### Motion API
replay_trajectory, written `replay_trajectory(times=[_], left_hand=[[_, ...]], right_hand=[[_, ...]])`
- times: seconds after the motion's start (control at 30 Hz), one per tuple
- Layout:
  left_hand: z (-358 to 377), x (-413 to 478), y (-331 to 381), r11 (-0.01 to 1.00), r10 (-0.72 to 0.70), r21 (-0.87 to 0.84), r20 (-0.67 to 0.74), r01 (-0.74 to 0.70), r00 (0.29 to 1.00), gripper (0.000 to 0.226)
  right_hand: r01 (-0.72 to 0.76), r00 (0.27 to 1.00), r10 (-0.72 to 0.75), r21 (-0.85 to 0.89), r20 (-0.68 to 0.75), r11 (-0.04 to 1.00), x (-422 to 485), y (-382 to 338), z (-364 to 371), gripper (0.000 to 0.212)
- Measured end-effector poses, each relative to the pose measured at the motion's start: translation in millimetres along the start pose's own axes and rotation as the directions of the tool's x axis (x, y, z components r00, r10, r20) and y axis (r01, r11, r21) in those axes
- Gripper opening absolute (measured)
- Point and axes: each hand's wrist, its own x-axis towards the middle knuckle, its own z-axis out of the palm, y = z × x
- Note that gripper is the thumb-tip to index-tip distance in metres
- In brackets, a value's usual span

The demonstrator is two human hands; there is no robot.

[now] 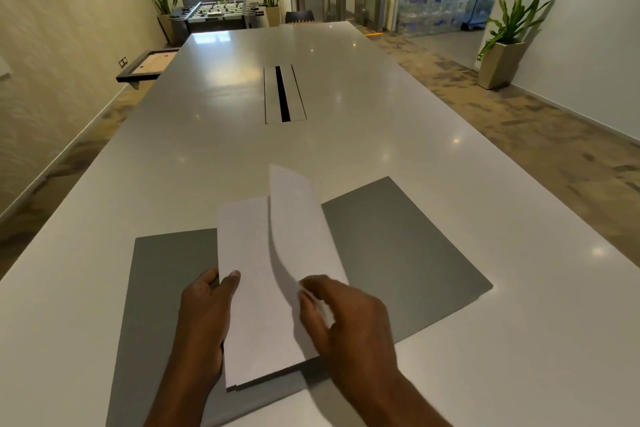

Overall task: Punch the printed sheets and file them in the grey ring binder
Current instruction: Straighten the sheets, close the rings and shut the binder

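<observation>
Sheets [256,305], likely light and floppy, over the open binder [398,253], 6 o'clock on the bench [207,114]. Left hand [204,315] grips their 9 o'clock edge; right hand [346,315] pinches the curling top sheet [298,218] by its edge.

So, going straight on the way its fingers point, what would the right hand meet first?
Probably the curled white top sheet the right hand pinches; beyond it, the white paper stack gripped by the left hand; depth unclear.

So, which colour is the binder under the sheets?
The binder is plain grey; the head view shows it best.
</observation>
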Motion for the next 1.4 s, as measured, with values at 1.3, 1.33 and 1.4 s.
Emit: replay_trajectory(times=[1.3,1.33,1.4], left_hand=[[126,-21,48,0.988,0.092,0.084,0.358,-0.130,0.929,0.016],[123,-19,44,0.988,0.078,0.100,0.343,-0.119,0.936,0.014],[115,-14,37,0.989,0.048,0.118,0.299,-0.087,0.953,0.014]], right_hand=[[-0.559,0.783,0.351,0.331,0.514,0.761,113,118,-50,0.029],[-0.585,0.773,0.390,0.325,0.500,0.743,113,118,-58,0.029],[-0.672,0.727,0.509,0.326,0.460,0.665,117,124,-74,0.030]])
